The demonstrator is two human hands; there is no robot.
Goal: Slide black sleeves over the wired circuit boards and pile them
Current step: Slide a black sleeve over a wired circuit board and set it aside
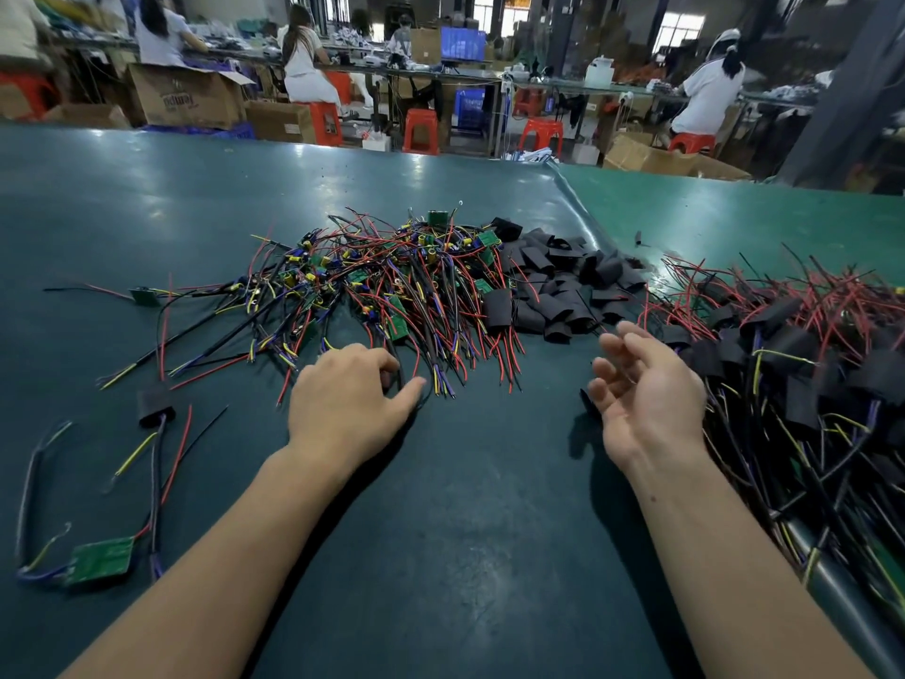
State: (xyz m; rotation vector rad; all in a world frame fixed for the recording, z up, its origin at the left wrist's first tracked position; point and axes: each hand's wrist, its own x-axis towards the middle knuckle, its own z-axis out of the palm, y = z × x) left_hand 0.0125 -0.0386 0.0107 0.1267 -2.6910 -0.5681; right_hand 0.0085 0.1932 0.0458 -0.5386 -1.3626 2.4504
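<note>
A tangle of bare green circuit boards with red, black, yellow and blue wires [392, 272] lies mid-table. Right of it sits a heap of empty black sleeves [563, 286]. At the far right lies the pile of sleeved boards [808, 374]. My left hand [347, 399] rests at the tangle's near edge, its curled index finger and thumb pinching a black wire [400, 379]. My right hand [646, 384] hovers palm up beside the sleeved pile, fingers relaxed and holding nothing. A small black piece [586, 401] lies just under its fingertips.
A loose bare board [100, 561] and one sleeved board [154, 406] lie at the near left, and another bare board [144, 296] lies further back. The green mat [465, 531] has a raised seam [583, 208] at the right. Seated people, boxes and red stools stand beyond the table.
</note>
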